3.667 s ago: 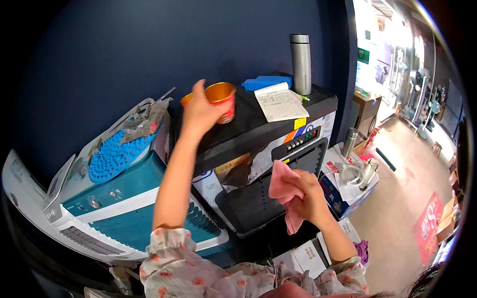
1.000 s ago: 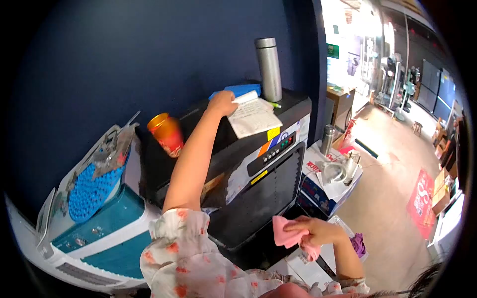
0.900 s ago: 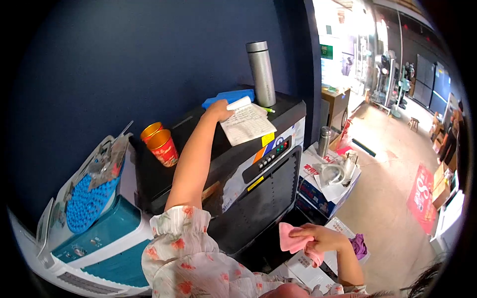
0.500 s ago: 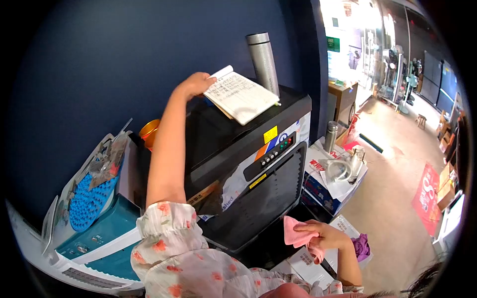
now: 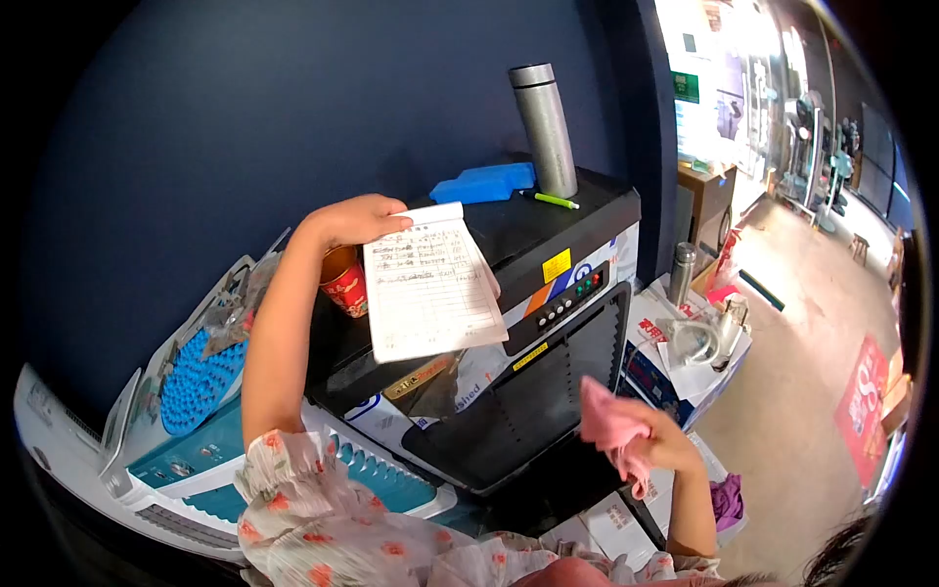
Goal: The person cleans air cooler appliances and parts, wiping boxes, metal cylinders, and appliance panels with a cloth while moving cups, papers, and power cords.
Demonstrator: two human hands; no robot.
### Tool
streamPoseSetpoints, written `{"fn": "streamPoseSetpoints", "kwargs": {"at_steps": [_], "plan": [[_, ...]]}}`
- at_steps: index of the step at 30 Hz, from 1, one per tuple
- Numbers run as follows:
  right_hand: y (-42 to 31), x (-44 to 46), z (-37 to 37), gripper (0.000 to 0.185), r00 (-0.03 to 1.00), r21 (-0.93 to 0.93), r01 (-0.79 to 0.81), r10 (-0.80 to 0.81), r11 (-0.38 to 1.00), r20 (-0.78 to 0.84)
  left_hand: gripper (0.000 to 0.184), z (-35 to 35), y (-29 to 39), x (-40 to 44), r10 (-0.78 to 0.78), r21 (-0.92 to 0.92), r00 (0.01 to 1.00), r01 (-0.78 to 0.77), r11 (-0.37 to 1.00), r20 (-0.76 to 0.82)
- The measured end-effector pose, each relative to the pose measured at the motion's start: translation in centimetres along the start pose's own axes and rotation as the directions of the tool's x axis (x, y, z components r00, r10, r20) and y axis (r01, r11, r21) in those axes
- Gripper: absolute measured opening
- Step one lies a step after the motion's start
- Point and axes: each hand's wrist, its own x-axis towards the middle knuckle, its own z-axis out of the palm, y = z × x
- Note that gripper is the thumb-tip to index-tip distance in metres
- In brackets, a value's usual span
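Note:
My left hand (image 5: 360, 219) grips the top edge of a notepad (image 5: 430, 293) with handwritten lines, holding it over the black top of a cabinet-like appliance (image 5: 587, 210). Just behind the pad is a red paper cup (image 5: 344, 284), partly covered by my wrist and the pad. A blue object (image 5: 484, 183), a green pen (image 5: 556, 201) and a silver thermos (image 5: 544, 132) are at the far end of that top. In my right hand (image 5: 673, 445) is a bunched pink cloth (image 5: 611, 421), in front of the appliance door.
Left of the appliance stands a teal and white machine (image 5: 186, 460) with a blue bumpy mat (image 5: 201, 382) on it. To the right, boxes carry a second thermos (image 5: 682, 274) and a clear coiled item (image 5: 693, 338). A purple cloth (image 5: 727, 501) lies lower right, near a red floor mat (image 5: 861, 406).
My left hand has drawn the notepad left and nearer, uncovering the blue object and the pen. My right hand still holds the pink cloth, slightly shifted right. The view has turned a little.

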Motion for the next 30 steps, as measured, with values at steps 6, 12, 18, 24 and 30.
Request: {"fn": "streamPoseSetpoints", "kwargs": {"at_steps": [6, 12, 18, 24, 30], "plan": [[-8.6, 11.2, -0.3, 0.056, 0.85, -0.439, 0.226, -0.396, 0.87, -0.347, 0.027, 4.3, 2.1, -9.2, 0.022, -0.128, 0.924, -0.076, 0.989, -0.381], [-11.0, 25.8, 3.3, 0.047, 0.953, -0.857, 0.242, -0.275, 0.456, 0.123, 0.02, 11.0, 0.1, -11.7, -0.233, -0.379, 0.762, -0.017, 0.925, -0.604], [-10.2, 31.8, 3.7, 0.038, 0.931, -0.858, 0.332, 0.013, 0.392, 0.366, 0.022, 14.2, 0.6, -12.7, -0.192, -0.27, 0.671, -0.013, 0.963, -0.716], [-5.6, 42.7, 8.1, 0.041, 0.964, -0.963, 0.175, 0.163, 0.204, 0.21, 0.024, 15.2, -0.3, -12.4, -0.115, -0.176, 0.61, -0.039, 0.984, -0.784], [-6.3, 50.3, 12.6, 0.053, 0.96, -0.996, 0.005, 0.278, 0.086, 0.029, 0.023, 15.2, -0.5, -12.7, -0.114, -0.162, 0.666, -0.01, 0.987, -0.737]]}}
